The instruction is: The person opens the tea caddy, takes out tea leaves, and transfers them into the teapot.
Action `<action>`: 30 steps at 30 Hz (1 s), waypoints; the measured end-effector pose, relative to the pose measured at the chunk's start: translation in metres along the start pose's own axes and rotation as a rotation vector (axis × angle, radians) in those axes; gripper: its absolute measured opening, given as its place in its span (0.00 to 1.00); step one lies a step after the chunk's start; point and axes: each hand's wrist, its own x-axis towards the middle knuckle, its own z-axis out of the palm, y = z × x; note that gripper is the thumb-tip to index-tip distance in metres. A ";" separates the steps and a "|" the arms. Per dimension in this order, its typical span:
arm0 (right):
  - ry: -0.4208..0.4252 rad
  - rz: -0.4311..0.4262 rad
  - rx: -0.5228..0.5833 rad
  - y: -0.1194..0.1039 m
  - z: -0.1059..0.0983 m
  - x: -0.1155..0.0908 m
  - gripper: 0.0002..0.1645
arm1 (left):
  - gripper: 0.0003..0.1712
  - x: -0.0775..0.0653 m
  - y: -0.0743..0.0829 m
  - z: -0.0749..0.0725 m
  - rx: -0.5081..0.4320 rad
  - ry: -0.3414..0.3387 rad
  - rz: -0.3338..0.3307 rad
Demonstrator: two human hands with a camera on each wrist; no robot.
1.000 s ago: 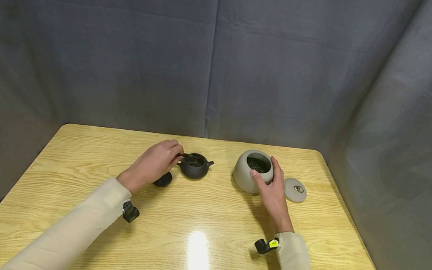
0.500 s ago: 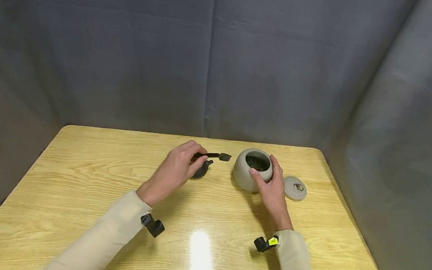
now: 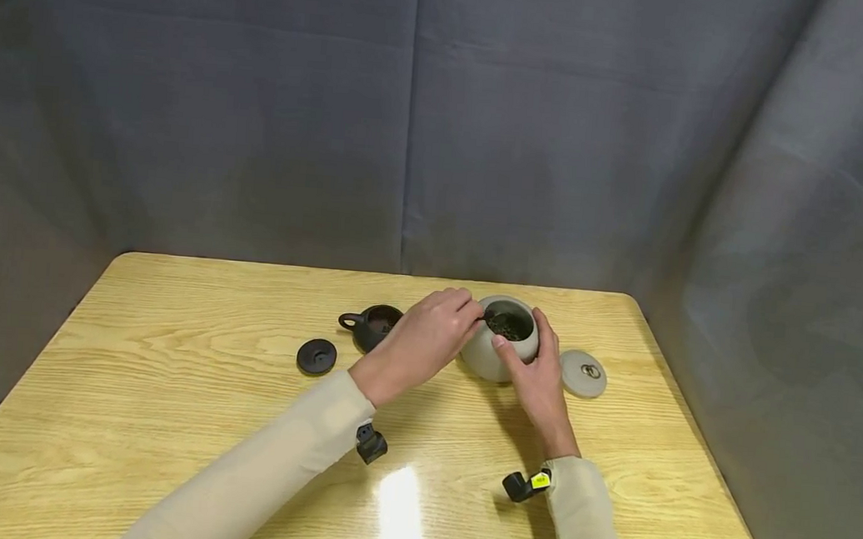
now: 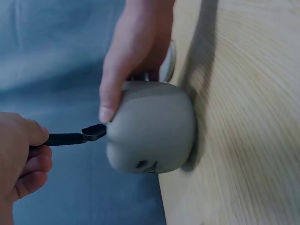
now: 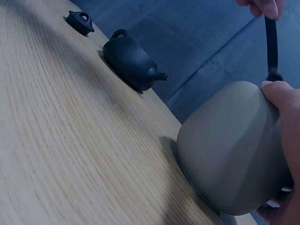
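Observation:
My left hand (image 3: 427,336) pinches the handle of a small black scoop (image 4: 70,138). The scoop's head is at the mouth of a round grey jar (image 3: 481,355), which holds dark, leafy-looking bits (image 3: 506,325). Around the jar's right side my right hand (image 3: 537,377) grips, with its thumb on the near rim and fingers on the far side. The jar stands tilted slightly toward me in the head view. Left of it sits a black teapot (image 5: 129,61) without its lid, partly hidden by the left hand in the head view; something dark lies inside.
A black teapot lid (image 3: 316,357) lies on the wooden table (image 3: 170,351), left of the teapot. The jar's grey lid (image 3: 582,375), with a ring mark on top, lies to the right of the jar. Grey curtains (image 3: 276,125) stand behind and at both sides.
My left hand has moved right with the scoop, from the teapot across to the jar's mouth. My right hand stays on the jar. The teapot's handle and its lid have come into full view.

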 end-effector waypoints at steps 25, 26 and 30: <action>-0.001 0.002 0.023 0.000 0.002 -0.001 0.57 | 0.09 0.032 0.000 0.045 -0.325 -0.381 -0.259; -0.001 0.004 0.023 0.000 0.002 -0.001 0.57 | 0.09 0.033 0.000 0.045 -0.389 -0.382 -0.301; -0.003 0.009 0.023 0.000 0.001 -0.001 0.56 | 0.08 0.033 -0.002 0.047 -0.563 -0.365 -0.425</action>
